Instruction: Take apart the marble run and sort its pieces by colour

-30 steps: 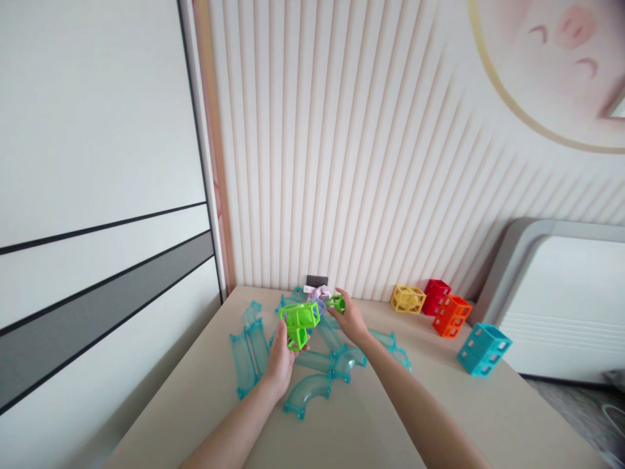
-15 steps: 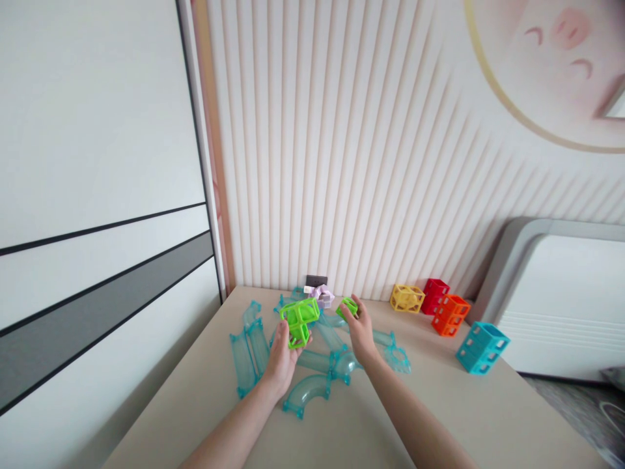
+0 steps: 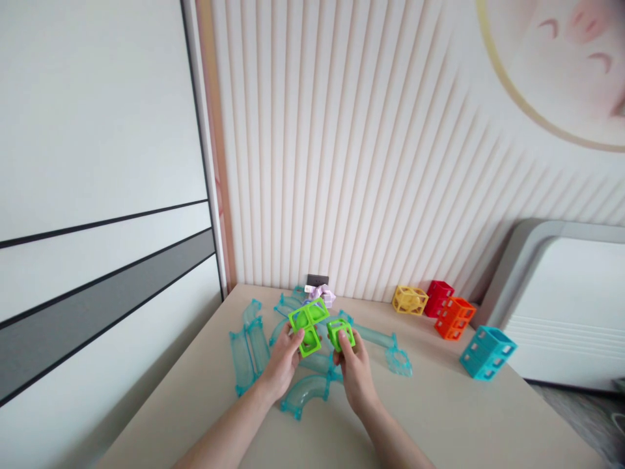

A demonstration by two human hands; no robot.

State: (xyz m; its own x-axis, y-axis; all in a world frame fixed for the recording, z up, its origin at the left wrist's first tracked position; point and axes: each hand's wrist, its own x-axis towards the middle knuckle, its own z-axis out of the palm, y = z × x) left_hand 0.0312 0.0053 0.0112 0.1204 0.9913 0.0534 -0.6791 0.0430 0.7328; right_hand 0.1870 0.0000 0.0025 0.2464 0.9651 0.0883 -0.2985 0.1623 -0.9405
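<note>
Left hand grips a green L-shaped block, right hand apparently a green cube.

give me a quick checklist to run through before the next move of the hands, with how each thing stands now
1. Left hand has hold of the larger green piece: ok, the thumb lies against it.
2. Right hand has hold of the smaller green block: ok, the thumb is on its near side.
3. The two green pieces are apart: cannot tell, their edges come very close in this view.
4. The translucent blue pieces are in full view: not ok, the hands and green pieces cover some.
5. The turquoise block is clear of both hands: ok, it stands well off to the right.
</note>
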